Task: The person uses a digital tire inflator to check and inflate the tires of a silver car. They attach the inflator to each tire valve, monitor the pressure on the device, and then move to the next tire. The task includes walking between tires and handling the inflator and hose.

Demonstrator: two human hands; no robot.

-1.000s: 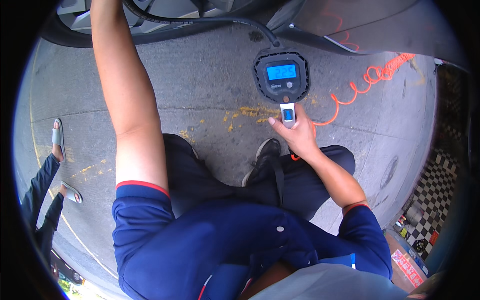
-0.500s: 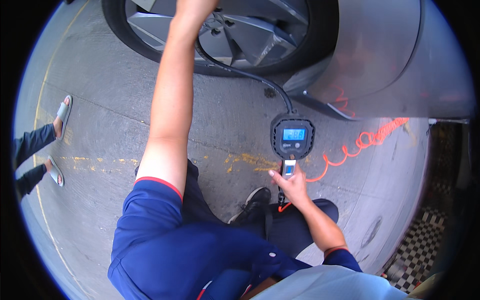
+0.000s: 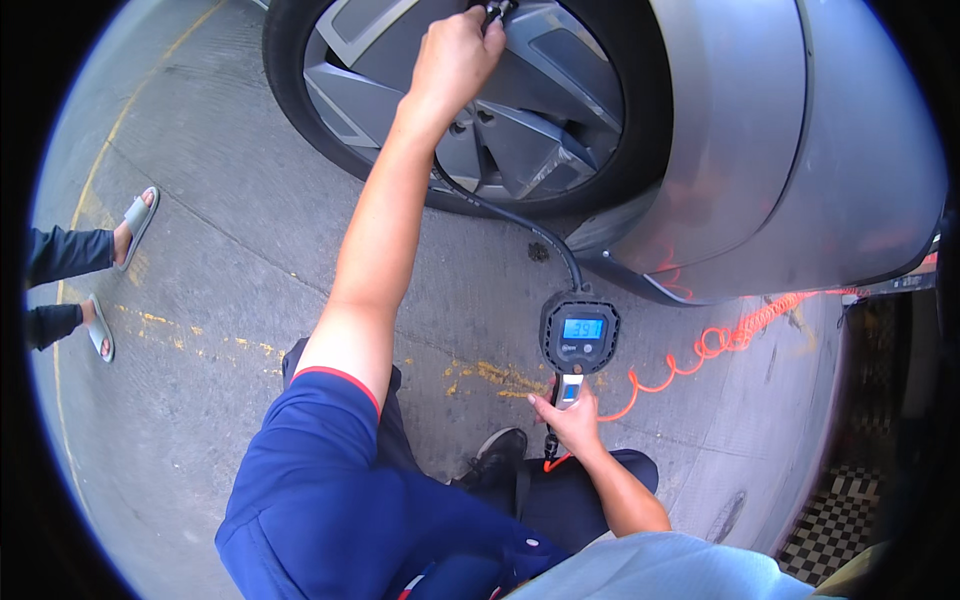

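Note:
My left hand is stretched out to the wheel of a silver-grey car. Its fingers close around a dark hose end against the wheel cover, near the top edge. From there a black hose droops past the tyre to a digital tyre inflator with a lit blue display. My right hand grips the inflator's handle, its thumb lying across the near side. An orange air hose joins at the handle's bottom. How the hose end meets the valve cannot be made out.
The orange hose coils away to the right, under the car's bumper. On the left stands another person, whose sandalled foot shows. Worn yellow lines mark the concrete floor. A black-and-white checked surface lies at lower right.
The view has shifted up, so more of the wheel and my whole left hand show. The digits on the inflator's display have changed. My right hand keeps its grip on the handle.

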